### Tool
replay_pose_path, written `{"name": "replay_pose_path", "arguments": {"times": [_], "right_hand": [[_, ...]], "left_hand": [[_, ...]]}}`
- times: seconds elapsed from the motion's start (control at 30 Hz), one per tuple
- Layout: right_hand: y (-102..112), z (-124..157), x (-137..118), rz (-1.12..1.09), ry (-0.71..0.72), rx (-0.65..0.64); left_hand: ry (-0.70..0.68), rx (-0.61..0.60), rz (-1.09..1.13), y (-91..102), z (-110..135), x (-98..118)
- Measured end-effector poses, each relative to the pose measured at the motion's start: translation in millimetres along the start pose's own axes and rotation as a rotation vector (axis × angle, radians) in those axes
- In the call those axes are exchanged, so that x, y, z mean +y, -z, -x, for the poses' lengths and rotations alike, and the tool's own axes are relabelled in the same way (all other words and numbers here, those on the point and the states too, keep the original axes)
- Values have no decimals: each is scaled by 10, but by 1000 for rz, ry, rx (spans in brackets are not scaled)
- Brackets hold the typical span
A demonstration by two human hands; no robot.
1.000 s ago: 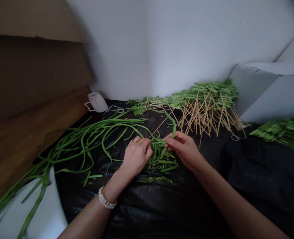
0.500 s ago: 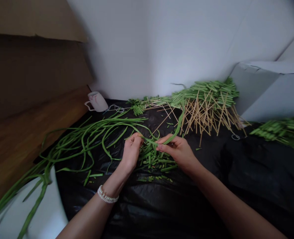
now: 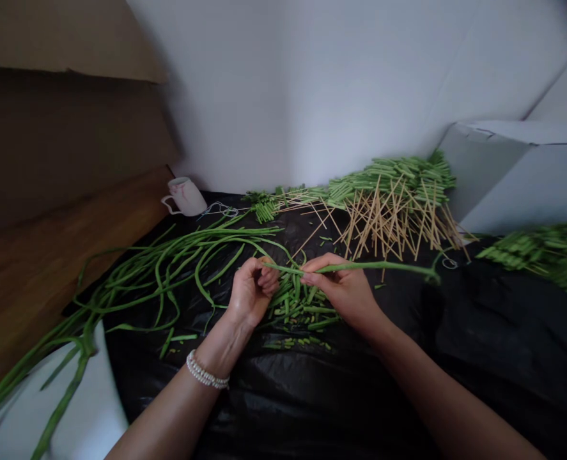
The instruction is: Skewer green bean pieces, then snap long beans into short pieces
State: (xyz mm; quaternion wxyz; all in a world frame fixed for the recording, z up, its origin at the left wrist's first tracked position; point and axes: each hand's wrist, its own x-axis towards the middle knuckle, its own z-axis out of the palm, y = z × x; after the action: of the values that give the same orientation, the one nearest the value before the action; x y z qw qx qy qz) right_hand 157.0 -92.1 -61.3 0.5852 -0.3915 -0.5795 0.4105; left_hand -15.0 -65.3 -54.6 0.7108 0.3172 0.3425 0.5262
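Both hands pinch one long green bean [image 3: 379, 266] that stretches out level to the right. My left hand [image 3: 252, 291], with a pearl bracelet on the wrist, grips its left end with fingers closed. My right hand [image 3: 343, 287] pinches the bean a little further along, thumb on top. Just beneath the hands lies a small heap of cut bean pieces [image 3: 305, 305] on black plastic sheeting [image 3: 312, 396].
Uncut long beans [image 3: 168, 262] sprawl to the left. Skewered bean pieces on bamboo sticks [image 3: 393, 204] are piled at the back, more at the right edge [image 3: 546, 252]. A white cup [image 3: 183, 195] lies by the wall. A grey box [image 3: 523, 172] stands at right, a wooden ledge [image 3: 38, 255] at left.
The bean's free end has swung from pointing up and back to lying level toward the right. My left hand lifted off the heap and now pinches the bean's end.
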Motion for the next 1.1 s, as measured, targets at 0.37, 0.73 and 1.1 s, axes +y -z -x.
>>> {"name": "replay_pose_path", "arguments": {"times": [0.37, 0.73, 1.1], "right_hand": [[-21, 67, -38, 358, 330, -22], [148, 10, 5, 515, 315, 81], [130, 54, 4, 497, 304, 18]], "left_hand": [[-31, 4, -137, 50, -10, 21], [-342, -155, -969, 142, 3, 59], [-541, 251, -1058, 455, -133, 184]]}}
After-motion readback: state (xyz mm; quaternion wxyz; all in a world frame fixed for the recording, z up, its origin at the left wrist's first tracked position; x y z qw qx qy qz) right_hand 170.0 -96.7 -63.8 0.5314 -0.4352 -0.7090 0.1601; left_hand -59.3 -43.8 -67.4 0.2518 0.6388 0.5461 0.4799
